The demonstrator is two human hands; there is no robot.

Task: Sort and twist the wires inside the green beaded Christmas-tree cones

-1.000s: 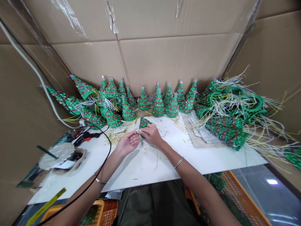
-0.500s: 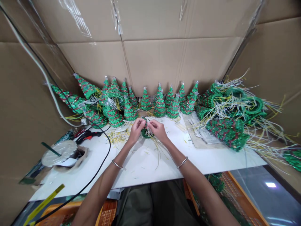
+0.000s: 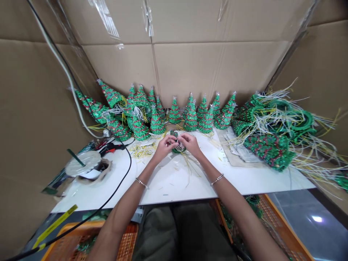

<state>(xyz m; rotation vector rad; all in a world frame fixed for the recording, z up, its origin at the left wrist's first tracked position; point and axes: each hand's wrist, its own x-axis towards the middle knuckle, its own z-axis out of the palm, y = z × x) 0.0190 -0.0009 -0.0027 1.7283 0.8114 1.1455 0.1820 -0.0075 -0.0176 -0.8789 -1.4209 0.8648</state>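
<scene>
A small green tinsel Christmas tree (image 3: 174,134) lies on the table with its open base toward me. White wires (image 3: 180,146) are bunched at that base, and thin yellowish strands trail from it onto the tabletop. My left hand (image 3: 164,147) is closed in a pinch on the wires from the left. From the right, my right hand (image 3: 191,143) pinches at the same wires, its fingertips close to those of the left. The exact strands between the fingertips are too small to make out.
Finished-looking trees (image 3: 190,117) stand along the cardboard wall (image 3: 185,65). Trees with long loose wires (image 3: 272,123) are heaped at right. A red-black tool (image 3: 111,148), a spool (image 3: 83,164) and a black cable (image 3: 119,183) lie left. Orange crates (image 3: 125,235) sit below.
The camera view has shifted, so the scene sits further right and slightly higher. Both hands stay at the tree's base, with their fingers repositioned on the wires.
</scene>
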